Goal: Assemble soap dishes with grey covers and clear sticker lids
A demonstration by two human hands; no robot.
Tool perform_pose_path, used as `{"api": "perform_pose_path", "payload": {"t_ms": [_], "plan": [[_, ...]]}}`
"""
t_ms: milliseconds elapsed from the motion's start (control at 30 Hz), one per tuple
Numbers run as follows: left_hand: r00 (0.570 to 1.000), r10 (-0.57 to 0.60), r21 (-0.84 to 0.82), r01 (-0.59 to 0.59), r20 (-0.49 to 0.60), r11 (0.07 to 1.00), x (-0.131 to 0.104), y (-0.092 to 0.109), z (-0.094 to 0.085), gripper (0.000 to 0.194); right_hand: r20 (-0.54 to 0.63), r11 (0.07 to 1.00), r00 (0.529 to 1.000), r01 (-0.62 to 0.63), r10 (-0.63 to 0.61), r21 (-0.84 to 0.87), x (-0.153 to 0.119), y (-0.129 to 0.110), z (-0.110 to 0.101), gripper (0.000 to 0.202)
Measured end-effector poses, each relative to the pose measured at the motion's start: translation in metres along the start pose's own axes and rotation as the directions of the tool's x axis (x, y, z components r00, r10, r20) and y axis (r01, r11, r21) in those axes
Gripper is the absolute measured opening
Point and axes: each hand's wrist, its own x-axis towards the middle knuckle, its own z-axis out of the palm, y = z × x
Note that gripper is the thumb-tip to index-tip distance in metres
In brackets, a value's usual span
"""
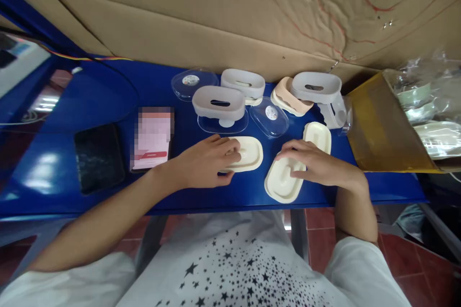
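My left hand point(207, 162) is curled over the left end of an oval cream tray point(255, 153), its fingertips on the raised middle and its thumb at the near edge. My right hand point(317, 163) grips another cream tray point(283, 184), which lies slanted near the table's front edge; the thumb rests inside it and the fingers reach its far rim. A third cream tray point(319, 135) lies just behind my right hand, partly covered by it.
Behind stand grey oval holders point(219, 103), a peach one point(288, 93) and clear lids point(269, 117). On the left of the blue table point(201, 199) lie a lit phone point(153, 139) and a dark device point(100, 158). A cardboard box point(382, 129) holds wrapped pieces on the right.
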Motion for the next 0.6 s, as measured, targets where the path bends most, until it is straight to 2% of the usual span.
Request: {"api": "perform_pose_path", "payload": {"t_ms": [100,200,267,333,400,500,600], "plan": [[1.0,-0.02,-0.032,0.02,0.02,0.999,-0.002,0.001,-0.004,0.012,-0.083,0.985,0.985,-0.158,0.152,-0.065,0.002,0.007,0.006,0.042],[1.0,-0.002,-0.03,0.001,-0.027,1.0,-0.001,-0.003,-0.004,0.011,-0.138,0.966,0.967,-0.229,0.212,-0.122,0.002,0.013,0.004,0.041],[0.995,-0.02,0.029,0.023,-0.093,0.999,0.001,-0.008,-0.003,0.013,-0.17,0.969,0.967,-0.213,0.191,-0.126,0.004,0.014,0.0,0.045],[0.983,-0.084,0.111,0.103,-0.165,0.988,0.001,-0.012,-0.002,0.019,-0.232,0.982,0.964,-0.159,0.132,-0.101,0.008,0.013,-0.004,0.046],[0.964,-0.165,0.17,0.202,-0.21,0.965,0.001,-0.017,-0.002,0.023,-0.349,0.98,0.931,-0.157,0.107,-0.118,0.015,0.013,-0.005,0.042],[0.946,-0.252,0.18,0.289,-0.204,0.94,-0.001,-0.02,0.0,0.028,-0.488,0.94,0.865,-0.257,0.12,-0.225,0.026,0.014,0.001,0.038],[0.944,-0.281,0.136,0.306,-0.174,0.942,-0.002,-0.021,0.004,0.026,-0.498,0.923,0.861,-0.272,0.107,-0.273,0.034,0.016,0.007,0.04]]}}
